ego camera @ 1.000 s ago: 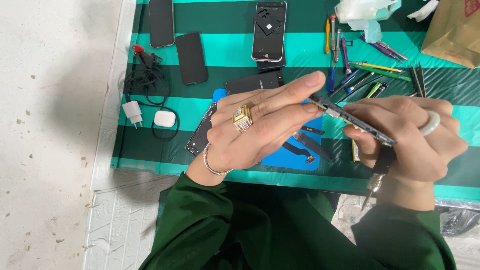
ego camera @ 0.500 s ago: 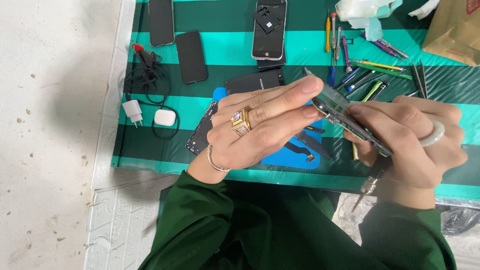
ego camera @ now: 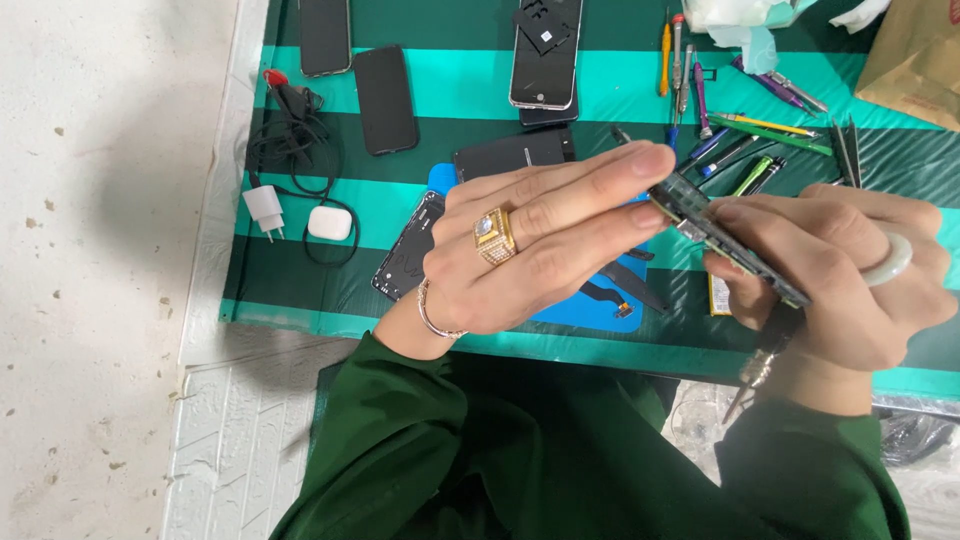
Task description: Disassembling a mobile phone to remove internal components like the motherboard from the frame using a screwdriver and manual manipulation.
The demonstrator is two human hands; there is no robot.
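My right hand (ego camera: 845, 285) grips an opened phone (ego camera: 722, 238) edge-on, with a screwdriver (ego camera: 762, 362) tucked under its fingers and pointing down toward me. My left hand (ego camera: 540, 245), with a gold ring and a thin bracelet, stretches flat across to the phone, fingertips touching its top end. Both hands hover over a blue work mat (ego camera: 585, 300) on a green striped cloth (ego camera: 470, 95). Dark flex parts (ego camera: 620, 285) lie on the mat below my left fingers. Green sleeves cover both forearms.
Several phones (ego camera: 385, 85) and a phone back (ego camera: 410, 260) lie on the cloth. A white charger with black cable (ego camera: 265, 210) and white earbud case (ego camera: 329, 222) sit left. Screwdrivers and pens (ego camera: 740, 130) lie at the back right, beside a brown paper bag (ego camera: 915, 55).
The phone has tilted slightly and shifted a little in my right hand. My left fingers stay at its top end. Nothing on the cloth has moved.
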